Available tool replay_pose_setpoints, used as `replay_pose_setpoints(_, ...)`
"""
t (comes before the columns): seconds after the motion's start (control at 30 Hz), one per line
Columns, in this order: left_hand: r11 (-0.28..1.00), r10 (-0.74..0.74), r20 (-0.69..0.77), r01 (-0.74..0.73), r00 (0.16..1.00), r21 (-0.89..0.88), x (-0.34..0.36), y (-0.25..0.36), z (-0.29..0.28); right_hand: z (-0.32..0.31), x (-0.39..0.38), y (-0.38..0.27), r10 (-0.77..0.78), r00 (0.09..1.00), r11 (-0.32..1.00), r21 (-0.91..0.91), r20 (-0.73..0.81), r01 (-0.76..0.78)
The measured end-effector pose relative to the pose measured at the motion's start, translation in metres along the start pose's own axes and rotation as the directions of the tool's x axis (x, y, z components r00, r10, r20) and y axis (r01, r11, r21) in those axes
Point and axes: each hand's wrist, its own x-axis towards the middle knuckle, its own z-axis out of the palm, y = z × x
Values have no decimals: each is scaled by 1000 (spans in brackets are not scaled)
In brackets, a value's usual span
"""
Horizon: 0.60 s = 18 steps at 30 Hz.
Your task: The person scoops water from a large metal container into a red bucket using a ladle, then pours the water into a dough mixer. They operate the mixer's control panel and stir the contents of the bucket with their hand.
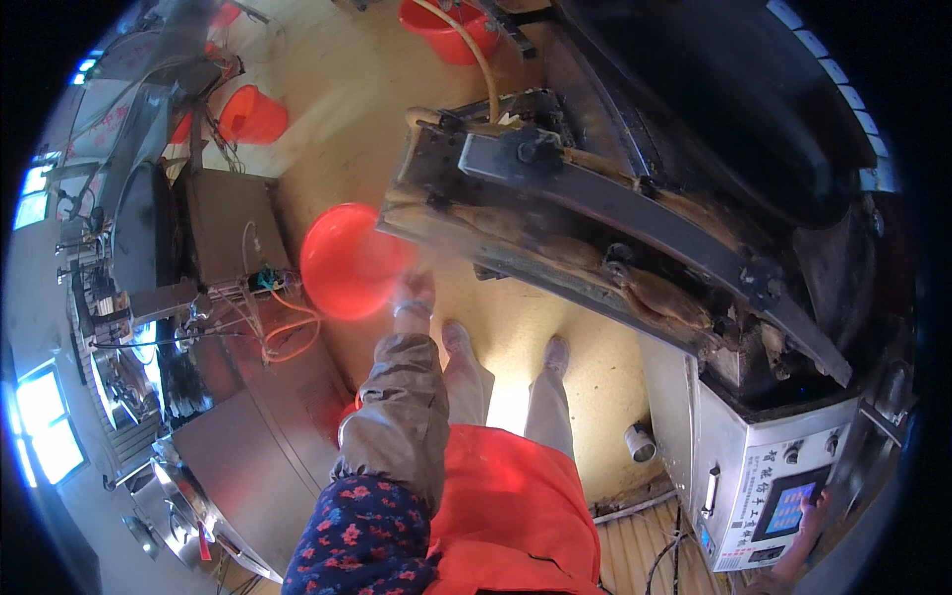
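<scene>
My left hand (415, 290), a little blurred by motion, is closed on the edge of a red plastic bucket (347, 263). The bucket hangs over the floor, beside the near left corner of a dark machine trough (555, 248). Far to the right, my right hand (815, 518) has its fingers at a lit touchscreen (788, 508) and holds nothing that I can see. That screen is set in the machine's white control panel (739, 516), next to several knobs.
A long metal bar (645, 218) crosses the stained trough. More red buckets (253, 116) stand farther off. At left are metal cabinets (263, 436) with an orange hose (293, 332). A small metal cup (641, 442) is on the floor near the machine, and cables lie below it.
</scene>
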Motion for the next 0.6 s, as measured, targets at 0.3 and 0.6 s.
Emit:
replay_pose_setpoints(0.3,38,130,772,-782,622,623,10,13,-43,-4,-8,5,-100,991,986,145,92,86)
replay_pose_setpoints(0.6,669,-24,195,-129,981,732,106,70,-64,7,-55,-92,40,988,994,107,-152,-24)
